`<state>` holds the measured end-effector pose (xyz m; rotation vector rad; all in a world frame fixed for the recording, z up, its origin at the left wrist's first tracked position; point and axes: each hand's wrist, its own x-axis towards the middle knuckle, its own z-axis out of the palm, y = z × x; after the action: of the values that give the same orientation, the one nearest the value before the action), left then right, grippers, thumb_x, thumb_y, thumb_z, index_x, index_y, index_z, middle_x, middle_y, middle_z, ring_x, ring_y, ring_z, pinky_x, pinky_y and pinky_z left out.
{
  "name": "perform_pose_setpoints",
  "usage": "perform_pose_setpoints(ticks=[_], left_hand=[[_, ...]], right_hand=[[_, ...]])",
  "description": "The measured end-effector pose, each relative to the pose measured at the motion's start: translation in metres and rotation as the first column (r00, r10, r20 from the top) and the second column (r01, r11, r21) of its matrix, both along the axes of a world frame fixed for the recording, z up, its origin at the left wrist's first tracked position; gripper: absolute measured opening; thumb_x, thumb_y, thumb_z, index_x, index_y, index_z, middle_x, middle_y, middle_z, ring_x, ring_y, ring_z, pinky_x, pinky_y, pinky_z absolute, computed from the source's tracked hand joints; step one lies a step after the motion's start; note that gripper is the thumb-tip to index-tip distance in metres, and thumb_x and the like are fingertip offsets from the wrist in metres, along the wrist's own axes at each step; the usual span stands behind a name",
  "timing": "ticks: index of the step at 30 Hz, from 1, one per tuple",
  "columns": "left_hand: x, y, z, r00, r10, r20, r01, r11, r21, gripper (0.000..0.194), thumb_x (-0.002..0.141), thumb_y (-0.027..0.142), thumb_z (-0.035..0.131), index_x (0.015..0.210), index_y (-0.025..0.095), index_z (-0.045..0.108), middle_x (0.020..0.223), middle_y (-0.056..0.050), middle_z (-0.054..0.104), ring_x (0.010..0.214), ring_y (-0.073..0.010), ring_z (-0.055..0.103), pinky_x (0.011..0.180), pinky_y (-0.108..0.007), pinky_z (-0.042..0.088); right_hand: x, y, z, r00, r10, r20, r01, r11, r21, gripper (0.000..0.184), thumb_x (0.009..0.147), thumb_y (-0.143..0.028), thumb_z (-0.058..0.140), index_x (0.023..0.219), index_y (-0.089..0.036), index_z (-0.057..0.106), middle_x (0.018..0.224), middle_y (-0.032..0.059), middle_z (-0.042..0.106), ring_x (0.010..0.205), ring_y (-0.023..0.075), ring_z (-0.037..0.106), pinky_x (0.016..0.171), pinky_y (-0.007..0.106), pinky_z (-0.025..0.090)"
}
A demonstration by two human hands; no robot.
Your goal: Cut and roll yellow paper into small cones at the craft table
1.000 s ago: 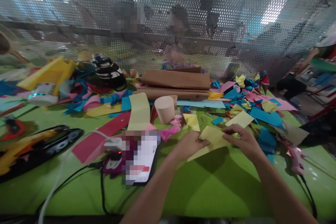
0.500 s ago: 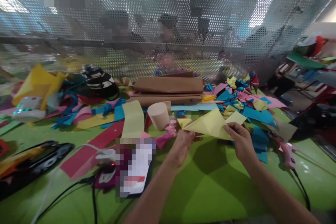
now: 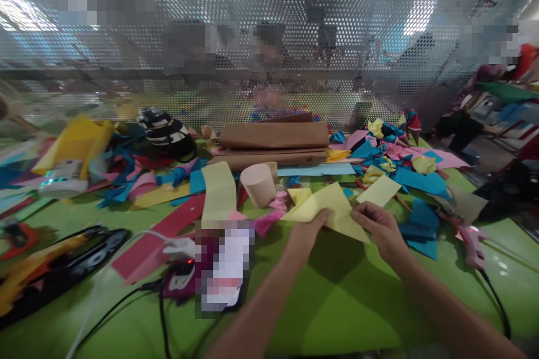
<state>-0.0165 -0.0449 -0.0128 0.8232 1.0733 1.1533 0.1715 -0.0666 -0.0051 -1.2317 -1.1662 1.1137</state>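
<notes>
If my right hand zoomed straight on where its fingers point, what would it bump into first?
First, the yellow sheet at the fingertips of your right hand. Just past that, probably your left hand, though I can't judge depth exactly.

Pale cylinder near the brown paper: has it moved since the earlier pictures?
No. The pale cylinder sits in the same place in front of the folded brown paper; both shift together in the view, so the camera seems to have moved.

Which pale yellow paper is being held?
The sheet gripped by both the left hand and right hand; the strip beside the pale cylinder lies unheld.
</notes>
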Motion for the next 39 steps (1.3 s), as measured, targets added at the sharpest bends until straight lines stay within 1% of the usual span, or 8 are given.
perform_pose_setpoints(ticks=[5, 8, 13, 18, 26, 29, 34, 39], left_hand=[[-0.011, 0.006, 0.007, 0.992, 0.129, -0.002, -0.129, 0.991, 0.032, 0.045, 0.064, 0.035, 0.088, 0.102, 0.016, 0.074, 0.113, -0.011, 0.074, 0.101, -0.0243, 0.068, 0.089, -0.036, 0.055], [-0.021, 0.012, 0.015, 0.980, 0.197, 0.021, -0.198, 0.977, 0.080, 0.041, 0.063, 0.035, 0.087, 0.095, 0.013, 0.073, 0.100, -0.010, 0.075, 0.085, -0.0202, 0.068, 0.069, -0.029, 0.055], [-0.035, 0.021, 0.022, 0.953, 0.285, 0.106, -0.294, 0.952, 0.084, 0.044, 0.056, 0.035, 0.089, 0.088, 0.011, 0.071, 0.083, -0.005, 0.071, 0.066, -0.0130, 0.063, 0.052, -0.022, 0.048], [-0.040, 0.025, 0.023, 0.938, 0.308, 0.160, -0.324, 0.942, 0.084, 0.040, 0.059, 0.033, 0.088, 0.088, 0.012, 0.070, 0.083, -0.004, 0.071, 0.064, -0.0116, 0.063, 0.047, -0.019, 0.046], [-0.040, 0.025, 0.022, 0.923, 0.329, 0.198, -0.341, 0.940, 0.026, 0.035, 0.065, 0.026, 0.084, 0.093, 0.015, 0.067, 0.093, -0.007, 0.073, 0.074, -0.0148, 0.067, 0.052, -0.020, 0.050], [-0.038, 0.022, 0.017, 0.944, 0.274, 0.184, -0.283, 0.959, 0.026, 0.037, 0.067, 0.026, 0.084, 0.099, 0.017, 0.067, 0.101, -0.008, 0.073, 0.084, -0.0178, 0.069, 0.064, -0.024, 0.056], [-0.036, 0.016, 0.013, 0.973, 0.196, 0.123, -0.199, 0.980, 0.013, 0.047, 0.066, 0.031, 0.086, 0.108, 0.019, 0.068, 0.112, -0.009, 0.073, 0.101, -0.0223, 0.069, 0.078, -0.028, 0.057], [-0.035, 0.013, 0.016, 0.980, 0.124, 0.158, -0.132, 0.990, 0.044, 0.042, 0.069, 0.034, 0.085, 0.105, 0.016, 0.070, 0.107, -0.012, 0.074, 0.095, -0.0222, 0.070, 0.078, -0.030, 0.057]], right_hand=[[0.036, 0.013, 0.013, 0.962, -0.216, 0.166, 0.184, 0.965, 0.185, 0.024, 0.086, -0.044, 0.069, 0.087, -0.020, 0.070, 0.073, 0.0011, 0.067, 0.070, 0.0163, 0.059, 0.066, 0.027, 0.045], [0.063, 0.020, 0.018, 0.894, -0.310, 0.322, 0.229, 0.936, 0.267, 0.022, 0.084, -0.041, 0.069, 0.093, -0.021, 0.070, 0.079, 0.0022, 0.070, 0.074, 0.0188, 0.063, 0.067, 0.029, 0.047], [0.077, 0.024, 0.012, 0.558, -0.179, 0.810, 0.027, 0.980, 0.197, 0.017, 0.087, -0.033, 0.062, 0.091, -0.023, 0.074, 0.090, 0.0049, 0.076, 0.083, 0.0241, 0.067, 0.074, 0.035, 0.049], [0.072, 0.026, -0.002, 0.299, -0.092, 0.950, -0.183, 0.971, 0.151, 0.034, 0.091, -0.024, 0.052, 0.119, -0.027, 0.070, 0.131, 0.0048, 0.068, 0.119, 0.0274, 0.059, 0.101, 0.041, 0.042], [0.071, 0.014, 0.016, 0.019, -0.039, 0.999, 0.220, 0.975, 0.034, 0.037, 0.097, -0.044, 0.044, 0.101, -0.025, 0.076, 0.104, 0.0126, 0.076, 0.100, 0.0306, 0.066, 0.083, 0.041, 0.044], [0.071, 0.023, 0.022, -0.007, -0.041, 0.999, 0.220, 0.975, 0.041, 0.035, 0.098, -0.040, 0.043, 0.112, -0.025, 0.072, 0.108, 0.0137, 0.074, 0.101, 0.0314, 0.065, 0.082, 0.041, 0.044], [0.071, 0.060, 0.019, 0.014, 0.005, 1.000, 0.054, 0.999, -0.006, 0.043, 0.091, -0.018, 0.050, 0.132, -0.024, 0.062, 0.125, 0.0133, 0.069, 0.108, 0.0292, 0.063, 0.085, 0.036, 0.043], [0.081, 0.089, 0.013, 0.051, 0.054, 0.997, -0.040, 0.998, -0.052, 0.058, 0.079, -0.010, 0.058, 0.136, -0.022, 0.059, 0.128, 0.0142, 0.065, 0.098, 0.0253, 0.065, 0.081, 0.031, 0.043]])
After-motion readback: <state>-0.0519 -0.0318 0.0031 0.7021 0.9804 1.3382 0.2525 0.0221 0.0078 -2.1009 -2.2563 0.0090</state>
